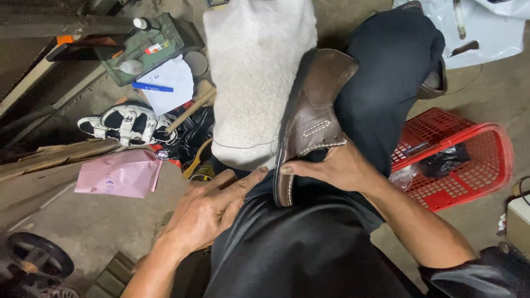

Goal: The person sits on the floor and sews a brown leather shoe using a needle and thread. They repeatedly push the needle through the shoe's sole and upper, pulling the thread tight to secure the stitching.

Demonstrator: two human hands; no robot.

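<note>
Brown shoe (312, 118) in R hand (338, 166) grip

Brown shoe (313, 118), red basket (486, 165)

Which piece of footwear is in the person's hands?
The brown leather shoe, gripped by the right hand over the lap; the white strappy sandal lies untouched on the floor.

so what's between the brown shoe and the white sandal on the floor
In the head view, a pale fuzzy cloth lies between the brown shoe and the white sandal, with a wooden handle and dark shoes closer to the sandal.
</note>
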